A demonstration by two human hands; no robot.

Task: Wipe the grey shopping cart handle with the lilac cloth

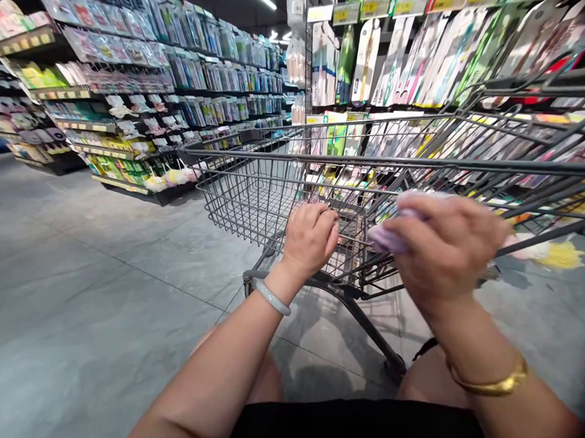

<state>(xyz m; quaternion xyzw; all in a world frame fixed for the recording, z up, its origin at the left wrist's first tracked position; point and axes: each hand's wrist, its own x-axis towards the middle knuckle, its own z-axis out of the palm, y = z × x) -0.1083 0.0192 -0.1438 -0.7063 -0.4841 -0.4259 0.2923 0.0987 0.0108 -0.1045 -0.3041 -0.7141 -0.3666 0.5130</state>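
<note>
A grey wire shopping cart (244,206) stands side-on right in front of me. My left hand (307,238), with a pale bangle at its wrist, is closed on the wires of the cart's side. Blurred by motion, my right hand (446,248) is closed around a bunched light-purple cloth (389,237). The cloth is close to the cart's wire side; whether it touches the wire I cannot tell. A gold bracelet (490,383) circles my right wrist.
Behind the cart rises a display rack of hanging toothbrush packs (366,61). Shelves of packaged goods (212,75) line the left. A cart leg (369,329) reaches down to a caster near my knees. Yellow fluffy material (560,255) shows low on the right.
</note>
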